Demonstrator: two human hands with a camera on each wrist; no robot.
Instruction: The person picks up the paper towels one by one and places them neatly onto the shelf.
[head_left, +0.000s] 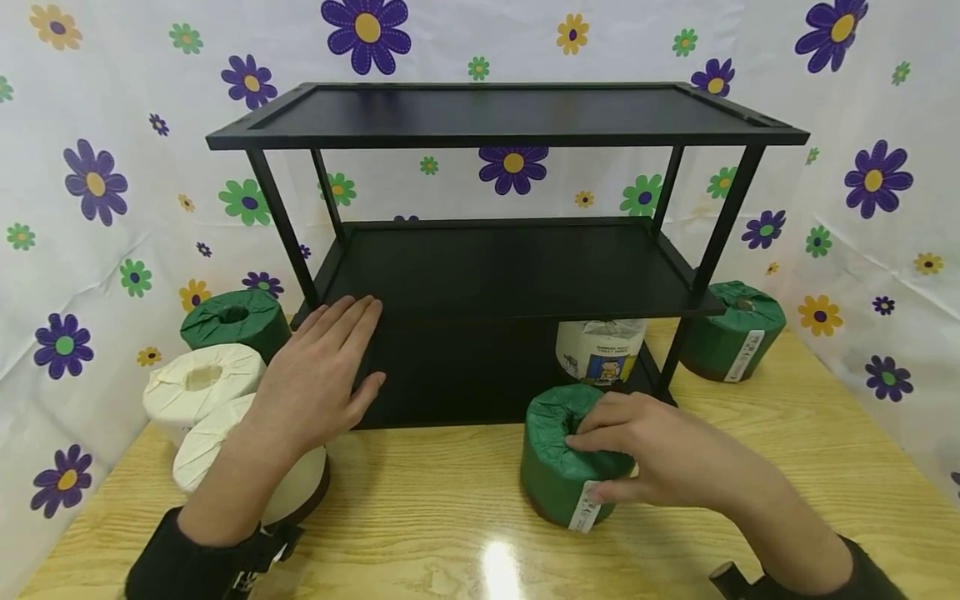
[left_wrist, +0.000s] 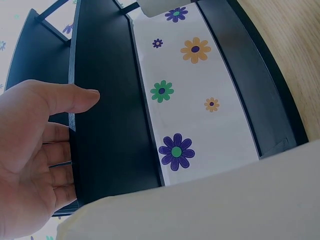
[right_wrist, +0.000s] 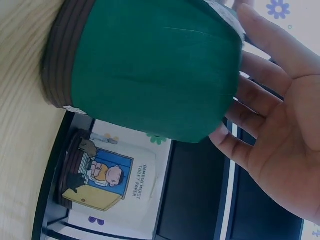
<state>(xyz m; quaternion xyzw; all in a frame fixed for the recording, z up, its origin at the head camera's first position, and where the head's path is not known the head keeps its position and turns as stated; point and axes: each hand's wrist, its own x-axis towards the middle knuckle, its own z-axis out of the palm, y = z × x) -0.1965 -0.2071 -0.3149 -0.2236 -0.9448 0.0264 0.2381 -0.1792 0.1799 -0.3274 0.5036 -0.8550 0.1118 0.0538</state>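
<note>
In the head view, a toilet roll in green wrapping [head_left: 547, 471] is in front of the black shelf rack [head_left: 480, 268]. My right hand [head_left: 652, 450] grips this roll, fingers at its top hole and thumb on the side by the white label. Its brown base sits close over the table in the right wrist view. My left hand [head_left: 322, 375] lies with straight fingers at the left front corner of the middle tier, palm facing down, holding nothing. A white-wrapped toilet roll [right_wrist: 145, 185] with a cartoon print stands on the bottom tier at the right.
Left of the rack are two white rolls [head_left: 197, 379], partly behind my left arm, and a green roll [head_left: 251, 321]. Another green roll [head_left: 723, 342] stands right of the rack. Behind everything hangs a flowered cloth [head_left: 97, 275]. The wooden table [head_left: 420, 500] extends in front.
</note>
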